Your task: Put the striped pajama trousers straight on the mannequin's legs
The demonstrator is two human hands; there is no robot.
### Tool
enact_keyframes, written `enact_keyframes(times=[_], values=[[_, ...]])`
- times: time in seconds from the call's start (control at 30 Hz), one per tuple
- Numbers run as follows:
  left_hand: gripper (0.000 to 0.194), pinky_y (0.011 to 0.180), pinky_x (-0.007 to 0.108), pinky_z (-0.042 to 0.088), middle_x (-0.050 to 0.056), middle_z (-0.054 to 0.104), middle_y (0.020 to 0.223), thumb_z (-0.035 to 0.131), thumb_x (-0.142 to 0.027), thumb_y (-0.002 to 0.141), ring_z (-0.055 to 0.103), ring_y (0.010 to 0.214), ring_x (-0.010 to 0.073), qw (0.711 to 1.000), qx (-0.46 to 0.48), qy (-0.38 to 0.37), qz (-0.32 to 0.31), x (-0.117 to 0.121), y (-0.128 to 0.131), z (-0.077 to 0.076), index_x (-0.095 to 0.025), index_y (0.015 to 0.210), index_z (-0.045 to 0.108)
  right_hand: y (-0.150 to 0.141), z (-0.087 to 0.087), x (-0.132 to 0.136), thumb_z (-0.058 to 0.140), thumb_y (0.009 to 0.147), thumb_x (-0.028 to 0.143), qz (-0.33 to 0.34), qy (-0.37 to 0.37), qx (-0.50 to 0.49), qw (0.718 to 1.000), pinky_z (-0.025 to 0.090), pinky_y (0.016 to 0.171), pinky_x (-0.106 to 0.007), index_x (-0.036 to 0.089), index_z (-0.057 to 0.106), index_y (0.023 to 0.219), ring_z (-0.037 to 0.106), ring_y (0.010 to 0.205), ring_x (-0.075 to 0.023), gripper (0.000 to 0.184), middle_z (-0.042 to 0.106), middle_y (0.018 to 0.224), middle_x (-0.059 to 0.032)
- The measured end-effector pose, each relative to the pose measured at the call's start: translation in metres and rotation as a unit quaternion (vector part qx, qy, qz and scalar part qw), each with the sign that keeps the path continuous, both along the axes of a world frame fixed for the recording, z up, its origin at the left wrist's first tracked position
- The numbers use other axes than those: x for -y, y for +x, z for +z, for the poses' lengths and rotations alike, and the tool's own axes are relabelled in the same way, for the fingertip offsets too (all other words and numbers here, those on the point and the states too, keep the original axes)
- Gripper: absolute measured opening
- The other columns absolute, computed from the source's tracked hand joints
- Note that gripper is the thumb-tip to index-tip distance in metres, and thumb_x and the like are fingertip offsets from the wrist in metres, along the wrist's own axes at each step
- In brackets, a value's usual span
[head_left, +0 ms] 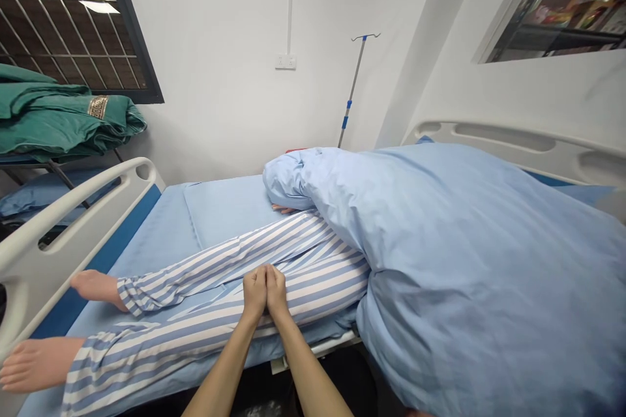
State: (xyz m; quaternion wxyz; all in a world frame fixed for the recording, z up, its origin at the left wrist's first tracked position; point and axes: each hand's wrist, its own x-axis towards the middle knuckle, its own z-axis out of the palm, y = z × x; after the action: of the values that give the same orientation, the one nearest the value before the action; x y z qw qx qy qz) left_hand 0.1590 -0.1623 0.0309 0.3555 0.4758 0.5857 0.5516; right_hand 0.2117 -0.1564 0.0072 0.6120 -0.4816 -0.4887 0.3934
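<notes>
A bed stretches beyond the left hand and right hand, a bulky blue quilt lies to their right, striped trousers are directly below them, and bare feet poke out well to their left. Both hands are curled into fists, side by side and touching; whether they grip any fabric cannot be told.

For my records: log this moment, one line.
left hand: closed; right hand: closed, alongside left; beneath: striped trousers; nearby: blue quilt

Green cloth below barred window; 1 IV pole.
</notes>
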Motion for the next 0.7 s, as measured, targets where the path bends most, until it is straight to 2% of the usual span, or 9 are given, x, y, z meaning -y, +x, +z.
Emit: enact_keyframes(times=[0.1,0.27,0.47,0.53,0.7], values=[[0.041,0.048,0.024,0.028,-0.002,0.042,0.043,0.042,-0.043,0.077,0.035,0.047,0.0106,0.999,-0.001,-0.017,0.03,0.003,-0.003,-0.011,-0.019,0.045,0.04,-0.003,-0.002,0.0,0.037,0.085,0.041,-0.017,-0.003,0.032,0.999,0.035,0.054,-0.024,0.021,0.039,0.059,0.039,0.055,-0.0124,0.034,0.044,0.055,0.0023],[0.039,0.049,0.024,0.028,-0.001,0.045,0.044,0.041,-0.04,0.078,0.037,0.049,0.0114,0.999,-0.036,-0.018,0.022,0.005,-0.009,-0.026,-0.019,0.045,0.043,-0.004,0.002,0.0,0.035,0.086,0.041,-0.021,-0.013,0.062,0.998,0.032,0.053,-0.024,0.021,0.036,0.057,0.038,0.054,-0.0124,0.035,0.042,0.054,0.0026],[0.042,0.051,0.024,0.029,0.001,0.05,0.048,0.037,-0.045,0.081,0.041,0.051,0.0125,0.999,-0.048,-0.013,0.01,0.006,-0.006,-0.027,-0.019,0.048,0.045,0.011,0.021,0.002,0.037,0.087,0.038,0.03,0.02,0.222,0.974,0.025,0.052,-0.025,0.02,0.042,0.055,0.038,0.051,-0.0118,0.037,0.046,0.051,0.0023],[0.042,0.052,0.024,0.03,0.001,0.053,0.05,0.037,-0.044,0.081,0.043,0.052,0.013,0.998,-0.059,-0.008,0.005,0.007,-0.006,-0.026,-0.019,0.05,0.048,0.016,0.019,0.005,0.037,0.088,0.037,0.035,0.034,0.228,0.973,0.024,0.052,-0.025,0.02,0.045,0.056,0.04,0.051,-0.012,0.037,0.047,0.051,0.0017],[0.04,0.054,0.025,0.033,0.002,0.054,0.051,0.04,-0.043,0.081,0.044,0.052,0.0135,0.998,-0.064,0.003,-0.009,0.006,-0.005,-0.024,-0.018,0.051,0.049,0.021,0.003,0.009,0.034,0.089,0.034,0.025,0.056,0.217,0.974,0.026,0.054,-0.025,0.02,0.049,0.06,0.042,0.052,-0.0123,0.036,0.05,0.054,0.0006]])
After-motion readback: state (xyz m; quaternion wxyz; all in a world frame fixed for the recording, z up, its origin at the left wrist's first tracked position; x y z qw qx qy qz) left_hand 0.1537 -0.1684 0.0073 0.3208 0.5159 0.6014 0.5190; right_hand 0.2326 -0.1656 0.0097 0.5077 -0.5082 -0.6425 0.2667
